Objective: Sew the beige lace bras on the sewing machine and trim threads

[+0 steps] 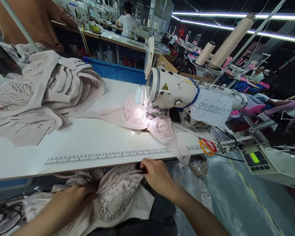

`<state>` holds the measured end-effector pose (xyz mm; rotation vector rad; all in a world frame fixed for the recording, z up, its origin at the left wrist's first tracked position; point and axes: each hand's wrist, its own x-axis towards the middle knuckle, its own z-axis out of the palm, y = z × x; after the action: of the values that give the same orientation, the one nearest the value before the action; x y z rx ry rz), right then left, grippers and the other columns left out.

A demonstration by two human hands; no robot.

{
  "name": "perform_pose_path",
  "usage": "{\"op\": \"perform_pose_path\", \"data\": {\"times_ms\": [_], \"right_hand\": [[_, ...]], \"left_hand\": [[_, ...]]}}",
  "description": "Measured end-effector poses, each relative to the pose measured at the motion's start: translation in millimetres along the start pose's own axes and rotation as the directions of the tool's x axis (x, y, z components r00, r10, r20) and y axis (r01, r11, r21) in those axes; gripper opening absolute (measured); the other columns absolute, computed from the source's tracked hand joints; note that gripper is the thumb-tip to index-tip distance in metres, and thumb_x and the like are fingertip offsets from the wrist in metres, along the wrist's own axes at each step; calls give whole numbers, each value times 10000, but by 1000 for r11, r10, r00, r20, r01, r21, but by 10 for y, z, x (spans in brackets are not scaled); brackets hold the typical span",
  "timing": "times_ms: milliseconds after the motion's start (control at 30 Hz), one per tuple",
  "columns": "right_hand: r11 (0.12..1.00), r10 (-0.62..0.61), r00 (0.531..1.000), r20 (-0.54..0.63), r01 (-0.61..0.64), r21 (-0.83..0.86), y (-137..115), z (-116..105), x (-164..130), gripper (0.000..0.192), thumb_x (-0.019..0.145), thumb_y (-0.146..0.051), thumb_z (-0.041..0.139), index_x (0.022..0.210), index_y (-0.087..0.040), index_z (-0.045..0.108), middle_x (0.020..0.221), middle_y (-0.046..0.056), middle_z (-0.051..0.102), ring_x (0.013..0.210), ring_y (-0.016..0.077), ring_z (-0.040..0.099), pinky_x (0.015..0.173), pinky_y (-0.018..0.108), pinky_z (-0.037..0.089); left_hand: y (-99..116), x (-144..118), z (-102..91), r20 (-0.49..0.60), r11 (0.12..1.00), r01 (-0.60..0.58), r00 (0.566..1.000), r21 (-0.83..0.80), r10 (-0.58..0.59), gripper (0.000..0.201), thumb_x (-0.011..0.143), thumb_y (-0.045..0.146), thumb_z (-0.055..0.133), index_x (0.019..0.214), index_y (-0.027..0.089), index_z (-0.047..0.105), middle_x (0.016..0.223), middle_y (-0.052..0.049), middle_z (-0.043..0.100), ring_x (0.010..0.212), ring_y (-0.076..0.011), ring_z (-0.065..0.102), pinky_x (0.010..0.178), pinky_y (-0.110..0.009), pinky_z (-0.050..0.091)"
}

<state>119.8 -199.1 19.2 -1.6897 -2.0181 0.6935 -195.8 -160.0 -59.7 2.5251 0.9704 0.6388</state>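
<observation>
A pale pink lace bra cup piece (118, 193) lies on my lap below the table edge. My right hand (157, 177) pinches its upper edge, and a small dark object shows between the fingers. My left hand (81, 193) is partly buried in the lace fabric on the left and grips it. Another lace bra piece (147, 121) lies under the needle of the white sewing machine (177, 91), lit by the machine lamp.
A heap of pale cut fabric pieces (44, 88) covers the table's left. Orange-and-red handled scissors (207, 146) lie at the right of the white table (88, 141). A control panel (255, 159) sits to the right. Thread cones (231, 39) stand behind. Other people work at far stations.
</observation>
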Motion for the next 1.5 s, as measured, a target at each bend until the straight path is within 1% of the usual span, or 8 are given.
{"op": "perform_pose_path", "data": {"times_ms": [167, 333, 367, 533, 733, 1000, 1200, 1500], "right_hand": [[962, -252, 948, -194, 224, -156, 184, -33, 63, 150, 914, -119, 529, 810, -199, 601, 751, 26, 669, 655, 155, 618, 603, 243, 417], [950, -256, 927, -274, 189, -247, 414, -621, 405, 220, 904, -88, 488, 853, -211, 663, 790, 31, 695, 699, 167, 643, 642, 259, 454], [947, -211, 935, -287, 122, -297, 484, -738, 528, 197, 917, -124, 510, 900, -212, 685, 841, 40, 706, 714, 175, 651, 637, 264, 458], [821, -87, 940, -329, -120, -559, 882, -1072, 1198, 278, 919, -344, 628, 1132, -204, 737, 1092, 131, 718, 927, 283, 690, 761, 344, 513], [752, -75, 983, -169, -55, -657, 1171, -1083, 1518, 180, 918, -290, 625, 986, -229, 781, 963, 89, 794, 950, 310, 708, 861, 397, 516], [689, -94, 989, -112, -17, -725, 1207, -1017, 1463, 225, 909, -217, 610, 1064, -207, 772, 952, 113, 788, 901, 305, 715, 817, 398, 528], [778, -250, 957, 147, 289, -558, 1120, -1082, 1433, 737, 785, 49, 440, 1379, -350, 617, 1025, -12, 767, 906, 172, 706, 867, 285, 540], [824, -207, 968, 142, 251, -508, 1102, -987, 1418, 801, 718, 39, 461, 1429, -316, 561, 1226, 17, 742, 1125, 222, 675, 984, 361, 544]], "left_hand": [[90, 144, 359, -39, 916, -193, 975, 353, 220, 360, 886, 42, 437, 933, 235, 737, 969, -65, 759, 843, -264, 712, 746, -368, 547], [414, 838, 160, -37, 662, -736, 664, 144, 747, 238, 904, 70, 506, 906, 204, 702, 847, -63, 703, 789, -214, 597, 813, -365, 490], [463, 1079, 95, -23, 644, -751, 648, 149, 761, 241, 921, 69, 490, 967, 182, 697, 909, -83, 708, 818, -222, 589, 814, -374, 486], [399, 2300, -82, 3, 904, -409, 911, 122, 412, 252, 981, 74, 379, 1089, 91, 605, 1046, -147, 644, 917, -248, 553, 843, -386, 487], [64, 2835, -59, 342, 826, -557, 795, 84, 501, 250, 835, -22, 465, 928, 130, 639, 933, -108, 660, 817, -223, 550, 755, -341, 466], [68, 2763, 23, 186, 818, -542, 839, 192, 512, 297, 849, -50, 377, 860, 137, 608, 865, -107, 627, 726, -220, 500, 643, -347, 390], [50, 2725, 37, 193, 781, -514, 858, 355, 476, 312, 869, 1, 416, 1110, 101, 586, 1016, -130, 671, 847, -254, 570, 655, -353, 379], [-56, 2809, -3, 172, 788, -509, 860, 345, 480, 394, 812, -46, 508, 1158, 127, 580, 1039, -88, 691, 813, -234, 562, 641, -331, 295]]}}
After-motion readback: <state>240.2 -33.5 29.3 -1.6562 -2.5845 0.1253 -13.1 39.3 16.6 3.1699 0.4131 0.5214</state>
